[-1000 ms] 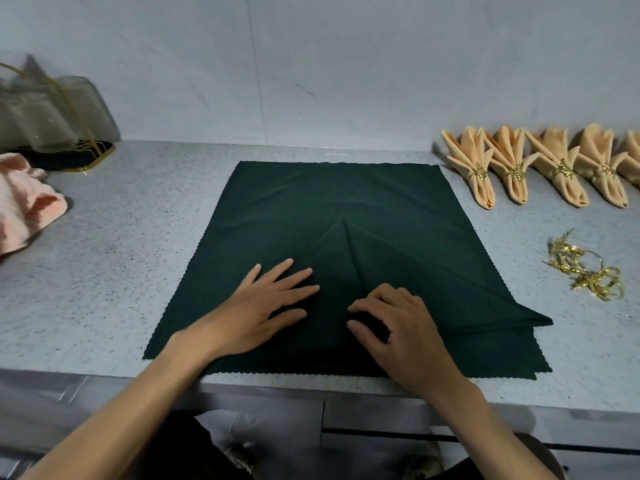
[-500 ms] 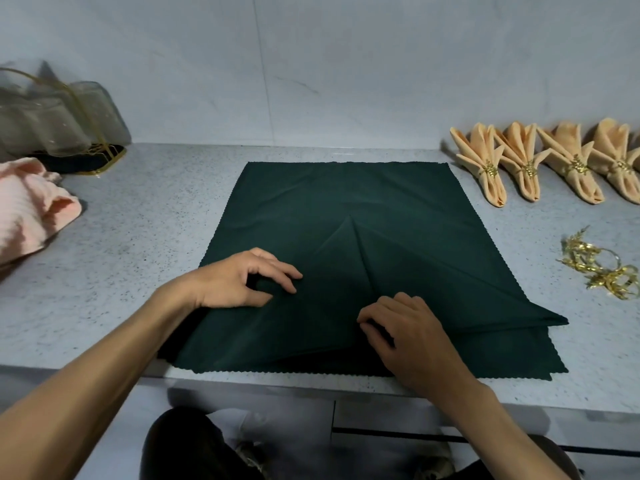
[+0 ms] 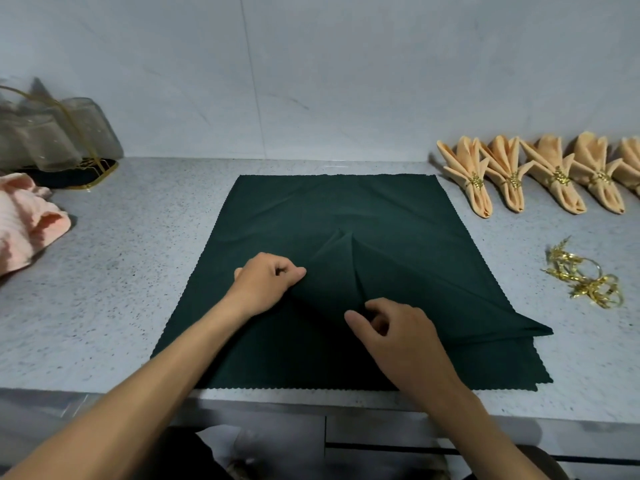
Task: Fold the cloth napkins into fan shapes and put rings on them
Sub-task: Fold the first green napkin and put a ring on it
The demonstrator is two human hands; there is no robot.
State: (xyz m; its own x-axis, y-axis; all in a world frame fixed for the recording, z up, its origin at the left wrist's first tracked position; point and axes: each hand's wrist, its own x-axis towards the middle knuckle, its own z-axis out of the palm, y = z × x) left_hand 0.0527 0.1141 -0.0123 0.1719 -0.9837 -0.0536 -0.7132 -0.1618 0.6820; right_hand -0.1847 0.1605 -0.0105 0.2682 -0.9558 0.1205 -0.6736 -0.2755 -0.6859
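Note:
A dark green cloth napkin (image 3: 332, 209) lies spread on the speckled grey counter (image 3: 138, 271), with a raised pleat running from its middle toward the near right corner. My left hand (image 3: 266, 282) pinches the fold on the pleat's left side, fingers curled. On the pleat's near end, my right hand (image 3: 394, 327) pinches the cloth between thumb and fingers. Several gold napkin rings (image 3: 585, 278) lie loose on the counter to the right of the napkin.
Several folded orange fan napkins (image 3: 512, 174) with gold rings line the back right by the wall. A pink cloth (image 3: 24, 223) lies at the left edge. Behind it stands a gold wire holder with clear glasses (image 3: 52, 133). The counter's front edge runs just below the napkin.
My left hand went from lying flat on the napkin to pinching a fold and drew it toward the centre pleat. My right hand stayed at the pleat's near end and lifted its fingers into a pinch.

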